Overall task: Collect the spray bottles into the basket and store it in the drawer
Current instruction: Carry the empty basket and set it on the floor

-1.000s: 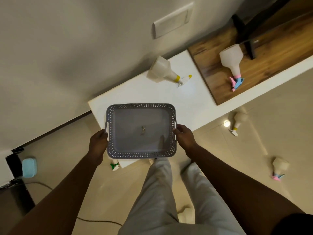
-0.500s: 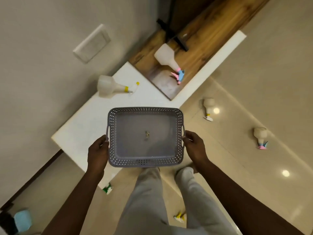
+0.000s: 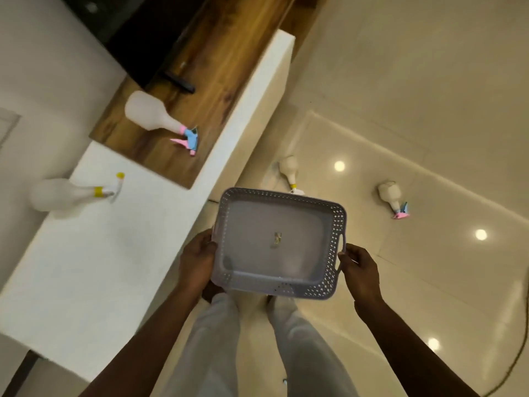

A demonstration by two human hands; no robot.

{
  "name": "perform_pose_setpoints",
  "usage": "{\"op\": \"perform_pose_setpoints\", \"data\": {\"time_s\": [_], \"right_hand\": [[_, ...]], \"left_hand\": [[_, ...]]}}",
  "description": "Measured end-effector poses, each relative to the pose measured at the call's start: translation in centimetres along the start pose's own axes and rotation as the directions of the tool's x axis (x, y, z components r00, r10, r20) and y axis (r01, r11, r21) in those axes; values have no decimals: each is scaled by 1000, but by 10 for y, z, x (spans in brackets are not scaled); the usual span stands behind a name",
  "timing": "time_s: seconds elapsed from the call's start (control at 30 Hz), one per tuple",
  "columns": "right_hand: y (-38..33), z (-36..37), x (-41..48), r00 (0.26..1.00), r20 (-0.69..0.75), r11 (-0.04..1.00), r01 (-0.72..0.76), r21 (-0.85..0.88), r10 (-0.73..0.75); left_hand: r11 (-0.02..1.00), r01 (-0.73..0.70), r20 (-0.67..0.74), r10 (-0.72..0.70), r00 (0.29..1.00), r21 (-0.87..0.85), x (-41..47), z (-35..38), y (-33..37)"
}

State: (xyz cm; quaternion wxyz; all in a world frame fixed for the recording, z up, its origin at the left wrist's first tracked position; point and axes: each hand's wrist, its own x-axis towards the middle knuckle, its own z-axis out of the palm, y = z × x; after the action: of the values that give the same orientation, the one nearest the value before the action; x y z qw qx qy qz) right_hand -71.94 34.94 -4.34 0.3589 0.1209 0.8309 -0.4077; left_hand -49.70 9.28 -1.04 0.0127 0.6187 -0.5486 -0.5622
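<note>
Holding empty basket (image 3: 279, 242), both hands' fingers (image 3: 352, 255) gripped its sides; four spray bottles lay uncollected, drawer unseen.

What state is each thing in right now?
Grey perforated plastic basket: empty, held level.
Left hand: gripping basket.
Right hand: gripping basket.
Pink-and-blue-nozzle white spray bottle on wood: lying down.
Yellow-collared white spray bottle on white counter: lying down.
Two white spray bottles on floor: lying down.
</note>
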Motion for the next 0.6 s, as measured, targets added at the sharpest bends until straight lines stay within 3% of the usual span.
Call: {"op": "perform_pose_setpoints", "data": {"time_s": [0.23,0.6], "right_hand": [[95,-21,121,986,-101,991,-130,43,134],[243,40,295,934,-127,940,-322,110,335]], "left_hand": [[982,-40,130,16,991,185,93,127,-36],[913,-18,208,-73,975,406,262,271,-147]]}}
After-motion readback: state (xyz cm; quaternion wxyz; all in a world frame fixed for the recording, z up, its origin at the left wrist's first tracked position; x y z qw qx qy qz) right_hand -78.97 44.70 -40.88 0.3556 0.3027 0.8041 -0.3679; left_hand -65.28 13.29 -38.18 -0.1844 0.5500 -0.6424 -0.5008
